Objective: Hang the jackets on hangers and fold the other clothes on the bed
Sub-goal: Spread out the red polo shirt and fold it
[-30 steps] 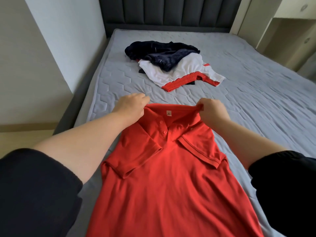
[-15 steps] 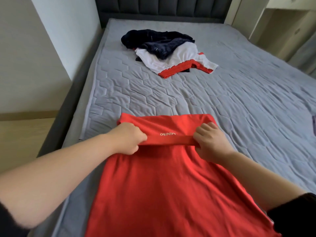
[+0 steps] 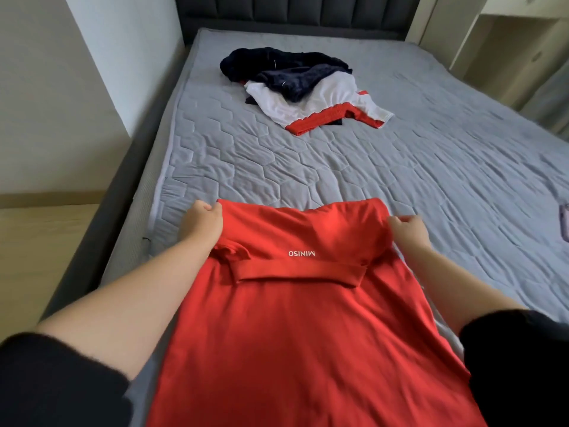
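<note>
Both hands have left the collar band, which they pinched half a second ago, and now sit further out at the far corners of the fold. The left hand (image 3: pixel 201 221) grips the left corner of the red shirt (image 3: pixel 292 318) with curled fingers. The right hand (image 3: pixel 408 229) pinches the right corner in the same way. The collar, with its printed lettering upside down, now lies free on the shirt body in the centre of the frame.

Assessment: the top section is turned over, so the first fold is made, and the hands appear placed to square it or pull it taut. The shirt lies along the near left part of the bed (image 3: pixel 431 155), and its lower end runs out of the bottom of the frame.

Outstanding work: a dark garment (image 3: pixel 277 61) lies heaped on a white and red garment (image 3: pixel 326 109) in the upper centre, well apart from the shirt, both unfolded. Whether either is a jacket cannot be told.

A small object (image 3: pixel 565 221) lies at the right edge, its nature unclear. Nothing obstructs the fold.
</note>
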### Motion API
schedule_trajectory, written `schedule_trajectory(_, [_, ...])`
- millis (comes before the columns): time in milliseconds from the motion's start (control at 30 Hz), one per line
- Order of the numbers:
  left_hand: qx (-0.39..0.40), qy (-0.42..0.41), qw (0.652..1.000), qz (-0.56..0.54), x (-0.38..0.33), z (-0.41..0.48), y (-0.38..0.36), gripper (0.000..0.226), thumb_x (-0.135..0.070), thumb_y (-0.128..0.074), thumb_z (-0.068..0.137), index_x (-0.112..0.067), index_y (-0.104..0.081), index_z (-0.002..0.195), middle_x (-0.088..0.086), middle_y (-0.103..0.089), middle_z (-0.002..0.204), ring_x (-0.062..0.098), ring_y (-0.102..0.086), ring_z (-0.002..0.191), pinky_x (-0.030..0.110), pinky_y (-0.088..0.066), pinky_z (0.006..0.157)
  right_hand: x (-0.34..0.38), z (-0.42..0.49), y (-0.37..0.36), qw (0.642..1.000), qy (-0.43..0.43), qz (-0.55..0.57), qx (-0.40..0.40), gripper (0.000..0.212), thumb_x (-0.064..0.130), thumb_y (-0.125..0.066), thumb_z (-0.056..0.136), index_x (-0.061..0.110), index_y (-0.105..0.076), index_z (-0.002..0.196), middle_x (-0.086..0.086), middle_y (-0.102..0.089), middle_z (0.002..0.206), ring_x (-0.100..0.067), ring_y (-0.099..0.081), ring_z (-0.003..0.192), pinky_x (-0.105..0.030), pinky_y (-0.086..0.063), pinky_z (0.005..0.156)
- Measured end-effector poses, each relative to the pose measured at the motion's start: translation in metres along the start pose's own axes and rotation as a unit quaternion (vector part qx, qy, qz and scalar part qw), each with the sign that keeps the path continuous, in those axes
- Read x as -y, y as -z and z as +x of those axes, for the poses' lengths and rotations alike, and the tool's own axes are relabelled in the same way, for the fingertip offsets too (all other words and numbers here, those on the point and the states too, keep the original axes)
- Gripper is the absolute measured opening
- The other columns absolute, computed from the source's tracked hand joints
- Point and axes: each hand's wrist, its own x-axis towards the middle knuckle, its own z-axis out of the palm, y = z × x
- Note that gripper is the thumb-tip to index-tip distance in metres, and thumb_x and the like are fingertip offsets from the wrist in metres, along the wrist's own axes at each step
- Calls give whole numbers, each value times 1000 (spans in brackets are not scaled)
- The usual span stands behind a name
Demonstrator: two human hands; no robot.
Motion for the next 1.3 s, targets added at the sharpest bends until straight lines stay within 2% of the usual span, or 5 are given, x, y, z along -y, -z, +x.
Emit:
schedule_trajectory(267, [10, -33, 999, -21, -14, 16, -20, 40, -20, -60, 88, -10, -55, 126, 13, -59, 126, 31, -53, 117, 33, -39, 95, 5, 33, -18, 998, -62, 31, 10, 30, 32, -64, 88, 13, -53, 67, -9, -46, 63, -21, -41, 55, -31, -32, 54])
schedule_trajectory(467, [-29, -48, 995, 79, 11, 9, -23, 38, -17, -55, 92, -15, -52, 129, 14, -57, 126, 35, -53, 115, 42, -42, 93, -15, 21, -9, 987, -83, -128, -57, 41, 22, -47, 95, -13, -60, 109, -29, -62, 115, -42, -57, 110, -37, -45, 86])
schedule_trajectory(700, [-32, -501, 834, 230, -27, -28, -49, 55, -25, -57, 87, -9, -45, 139, 16, -44, 142, 34, -38, 133, 50, -34, 105, 19, -23, -39, 902, 335, -243, -125, 47, 13, -51, 89, 6, -46, 136, -17, -42, 144, -35, -36, 133, -45, -24, 109])
schedule_trajectory(1133, [156, -324, 869, 339, 22, -33, -88, 65, -60, -18, 95, -34, 0, 152, -6, 6, 161, 11, 9, 146, 44, 5, 117, -13, -26, -87, 879, 185, -431, 81, 63, 46, -20, 99, 16, -9, 154, -2, -3, 162, -18, 1, 149, -49, 5, 118])
schedule_trajectory(1300, [145, -332, 876, 320, 26, -33, -89, 58, -53, -17, 98, -34, -3, 152, -7, 4, 161, 10, 9, 146, 41, 5, 117, 7, -55, -108, 836, 422, -346, 58, 58, 35, -30, 96, 22, -22, 151, -1, -15, 161, -19, -7, 148, -49, -4, 117])
